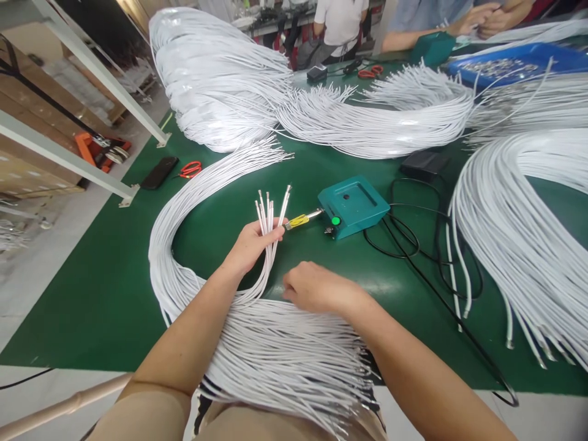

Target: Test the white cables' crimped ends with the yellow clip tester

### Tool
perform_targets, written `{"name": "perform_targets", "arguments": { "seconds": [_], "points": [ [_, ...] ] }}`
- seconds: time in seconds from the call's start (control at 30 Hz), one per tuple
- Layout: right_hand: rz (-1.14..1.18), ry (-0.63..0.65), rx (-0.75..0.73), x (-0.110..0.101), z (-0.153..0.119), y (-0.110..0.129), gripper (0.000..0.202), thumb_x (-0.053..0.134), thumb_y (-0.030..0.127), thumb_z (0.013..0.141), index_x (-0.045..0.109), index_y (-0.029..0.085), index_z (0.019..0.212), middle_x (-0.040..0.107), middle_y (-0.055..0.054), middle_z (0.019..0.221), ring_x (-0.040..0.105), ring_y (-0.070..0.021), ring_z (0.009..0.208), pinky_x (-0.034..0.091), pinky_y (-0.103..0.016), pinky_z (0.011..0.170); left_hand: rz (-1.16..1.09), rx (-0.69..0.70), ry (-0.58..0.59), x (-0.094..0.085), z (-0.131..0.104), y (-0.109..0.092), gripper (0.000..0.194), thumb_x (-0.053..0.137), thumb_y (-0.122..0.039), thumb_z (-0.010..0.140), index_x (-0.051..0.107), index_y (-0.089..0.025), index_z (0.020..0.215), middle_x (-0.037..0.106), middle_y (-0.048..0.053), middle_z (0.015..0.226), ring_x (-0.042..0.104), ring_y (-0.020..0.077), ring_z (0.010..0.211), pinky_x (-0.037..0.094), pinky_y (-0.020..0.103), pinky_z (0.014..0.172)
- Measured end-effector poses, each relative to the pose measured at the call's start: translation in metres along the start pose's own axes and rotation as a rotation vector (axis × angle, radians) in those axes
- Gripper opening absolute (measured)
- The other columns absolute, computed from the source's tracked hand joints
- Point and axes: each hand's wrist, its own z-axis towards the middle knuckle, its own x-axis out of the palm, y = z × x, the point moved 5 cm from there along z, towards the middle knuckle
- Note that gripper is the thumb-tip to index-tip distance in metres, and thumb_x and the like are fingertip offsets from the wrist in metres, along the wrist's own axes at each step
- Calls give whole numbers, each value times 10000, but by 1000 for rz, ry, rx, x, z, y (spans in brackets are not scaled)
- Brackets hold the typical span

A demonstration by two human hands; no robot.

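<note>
My left hand [252, 242] is closed around several white cables [269, 214], whose metal-tipped ends point upward. Just beyond its thumb, a yellow-sleeved metal rod [298, 221] sticks out of a teal box [353, 205] with a green button; whether hand and rod touch, I cannot tell. My right hand [312, 285] is curled shut at the upper edge of a large bundle of white cables [289, 343]. Its fingertips are turned away, so anything inside is hidden. That bundle lies across my lap and the table edge, curving round to the left behind my left forearm.
Beyond lie more white cable bundles [376, 125], with a tall coil pile [211, 73]. Another cable bundle [500, 202] curves at right, beside black cords [413, 263]. A phone [159, 173] and red-handled scissors [190, 169] lie left. A co-worker's hands [487, 21] are above a blue tray [565, 58].
</note>
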Motion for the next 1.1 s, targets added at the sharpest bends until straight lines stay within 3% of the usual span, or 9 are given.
{"name": "perform_targets", "arguments": {
  "seconds": [0.1,0.23,0.33,0.43,0.53,0.67,0.83,1.03,1.1],
  "points": [
    [361,28,69,-14,1,-10,216,594,188,751,568,193,537,548,9,479,454,-97,375,329,-233,367,3,25,10,4,-3,-1,360,783,-333,640,693,-163,944,621,-10,734,555,96,659,436,237,690],
    [677,-394,182,-48,12,-38,197,472,349,876,588,198,925,615,-3,707,575,-105,496,474,-230,424,45,15,108,13,-8,-1,307,789,-307,634,655,-163,869,615,-20,718,563,107,666,440,243,681],
    [1001,-599,121,-56,16,-46,225,643,387,764,591,186,851,566,29,630,537,-97,499,492,-235,446,47,-11,190,20,-12,-2,273,789,-295,641,643,-156,825,629,-6,750,571,116,686,447,255,699],
    [1071,-568,99,-51,18,-39,208,696,348,711,598,164,715,554,32,572,503,-84,499,465,-223,466,-98,2,263,27,-15,-6,259,765,-298,680,644,-150,856,656,28,849,606,140,795,462,276,778],
    [1066,-522,90,-46,20,-30,189,714,326,689,632,157,709,600,17,623,498,-77,514,433,-222,487,-247,24,240,28,-15,-8,238,765,-275,684,591,-149,787,652,12,799,612,117,752,470,259,748],
    [1211,-438,62,-38,23,-25,166,691,305,713,639,147,698,583,16,617,480,-69,520,398,-223,514,-231,67,127,23,-12,-6,305,785,-246,657,500,-153,713,584,-42,649,571,72,603,425,205,605],
    [1487,-325,120,-26,29,-30,183,700,291,709,609,138,666,548,18,609,464,-68,536,373,-218,524,-160,107,80,18,-12,-9,331,751,-256,683,439,-169,746,605,-30,695,594,88,600,396,207,549],
    [1409,-331,163,-27,29,-28,450,588,607,764,613,163,696,467,33,540,465,-90,500,367,-239,502,-37,105,113,23,-16,-13,307,700,-291,731,414,-181,758,629,-16,703,611,110,601,412,231,551],
    [1389,-324,167,-26,29,-28,441,626,601,737,603,164,679,430,47,510,463,-92,494,368,-240,506,-2,109,113,25,-17,-13,302,696,-277,728,410,-182,747,618,-22,688,601,107,585,422,236,557]
  ]
}}
